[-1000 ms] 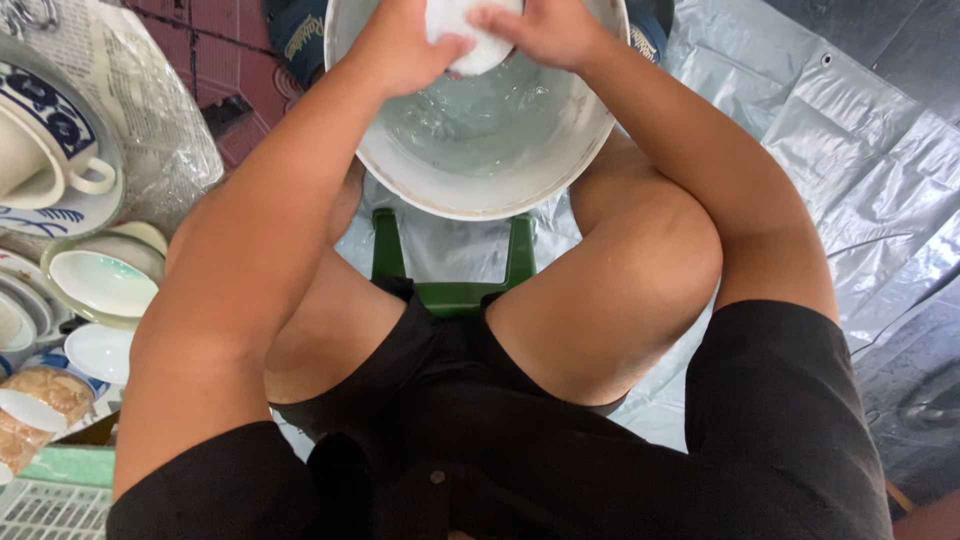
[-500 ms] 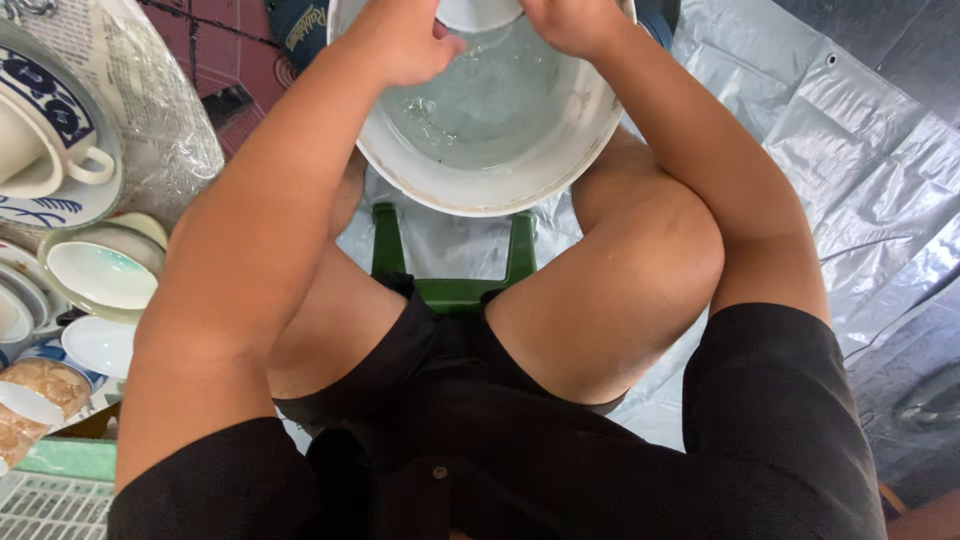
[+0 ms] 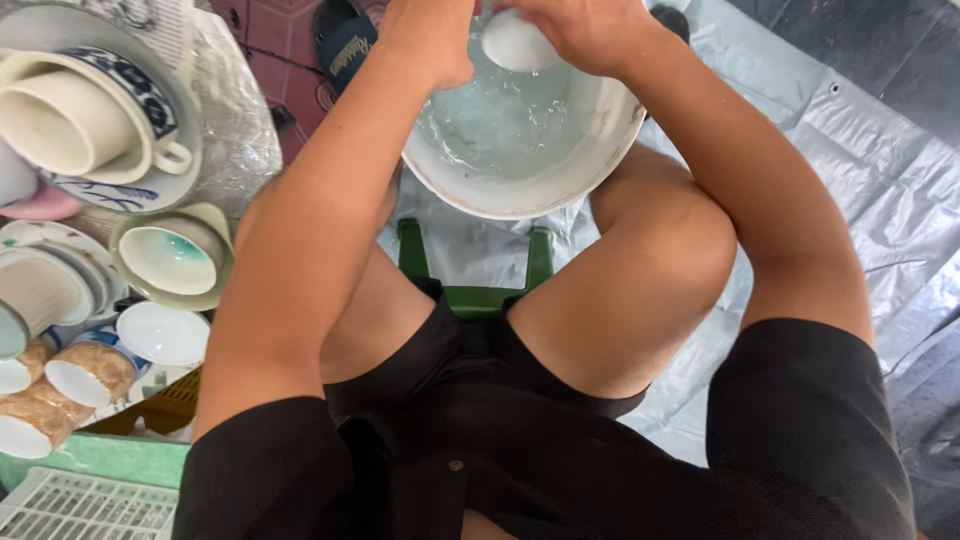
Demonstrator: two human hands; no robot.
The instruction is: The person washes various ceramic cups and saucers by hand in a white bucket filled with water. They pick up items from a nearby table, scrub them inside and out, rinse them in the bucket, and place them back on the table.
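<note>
Right hand (image 3: 590,30) at the top centre of the frame, closing its fingers around a small white cup (image 3: 515,42) and keeping it just above the water; left hand (image 3: 432,40) beside it, touching the same cup at its left side, with fingers curled, though how firmly cannot be told from here. Both hovering over a large white basin (image 3: 520,190) in the upper middle of the frame, holding clear, slightly bubbling water. Judging the cup as light but stiff and fragile, probably glazed ceramic, and quite slippery while wet; better taking hold around the outer wall with the whole hand, or by rim and base together, not by wet fingertips alone. Sitting on a green stool (image 3: 478,285), with a grey plastic sheet (image 3: 850,170) spreading over the floor at the right. Standing at the upper left, a cream mug (image 3: 80,125) on a blue-patterned plate, and below it a cup with a turquoise inside (image 3: 172,258). Lying at the lower left, white bowls and brown speckled cups (image 3: 90,372). Showing at the lower left corner, a white plastic rack (image 3: 70,505). No readable packages or signs appearing, only a dark sandal (image 3: 345,45) near the top.
</note>
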